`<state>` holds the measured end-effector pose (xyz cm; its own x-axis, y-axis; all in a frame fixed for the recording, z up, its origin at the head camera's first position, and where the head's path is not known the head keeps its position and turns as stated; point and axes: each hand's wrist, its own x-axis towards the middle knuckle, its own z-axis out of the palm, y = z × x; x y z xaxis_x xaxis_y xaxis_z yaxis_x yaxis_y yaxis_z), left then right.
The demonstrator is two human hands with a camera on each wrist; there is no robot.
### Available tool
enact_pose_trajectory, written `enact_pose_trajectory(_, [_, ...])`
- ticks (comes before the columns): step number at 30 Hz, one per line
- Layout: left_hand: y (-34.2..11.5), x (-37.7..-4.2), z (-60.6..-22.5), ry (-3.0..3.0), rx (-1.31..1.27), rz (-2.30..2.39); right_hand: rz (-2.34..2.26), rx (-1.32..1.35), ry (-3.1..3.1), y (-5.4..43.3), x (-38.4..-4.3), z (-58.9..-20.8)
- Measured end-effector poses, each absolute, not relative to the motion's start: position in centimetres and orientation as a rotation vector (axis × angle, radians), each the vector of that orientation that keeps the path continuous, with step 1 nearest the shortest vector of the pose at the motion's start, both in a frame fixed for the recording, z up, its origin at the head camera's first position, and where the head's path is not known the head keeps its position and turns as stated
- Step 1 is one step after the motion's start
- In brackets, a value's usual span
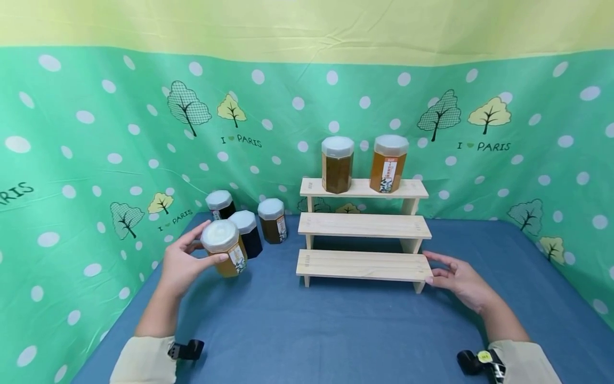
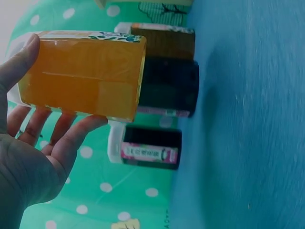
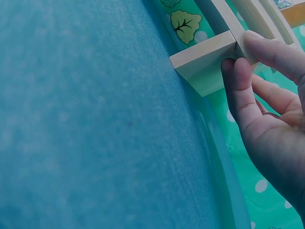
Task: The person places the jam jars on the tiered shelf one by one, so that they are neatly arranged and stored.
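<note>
My left hand (image 1: 184, 261) grips a jar of golden honey (image 2: 86, 78) with a white lid, its thumb and fingers on opposite sides. The jar hangs above the blue cloth, slightly tilted, with a printed label on one face. At the right end of a three-step wooden stand (image 1: 364, 264), my right hand (image 1: 462, 282) pinches the bottom step, as the right wrist view shows at the board's end (image 3: 205, 59). On the top step stand a brown honey jar (image 1: 337, 170) and an amber honey jar (image 1: 387, 168), upright and apart.
Behind the held jar stand two dark jars (image 1: 248, 237) (image 2: 150, 148) and a brown jar (image 1: 273, 226), left of the stand. A blue cloth (image 1: 336, 336) covers the table. A green dotted curtain (image 1: 283, 133) hangs behind and at both sides.
</note>
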<state>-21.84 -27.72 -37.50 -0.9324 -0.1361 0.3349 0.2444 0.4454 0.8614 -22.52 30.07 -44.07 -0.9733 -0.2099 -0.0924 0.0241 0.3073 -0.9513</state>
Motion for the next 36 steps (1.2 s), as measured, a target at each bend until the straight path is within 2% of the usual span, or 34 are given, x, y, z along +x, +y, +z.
enact_pose_trajectory(12, [-25.5,-21.6,-36.3,-2.348,-0.089,-1.524,-1.725,-0.202,2.391,30.2,-22.4,-44.1])
enact_pose_trajectory(36, [-21.4,-22.1,-33.9,-2.345,-0.295,-1.559,-1.721,-0.190,2.392,30.1,-22.4,-44.1])
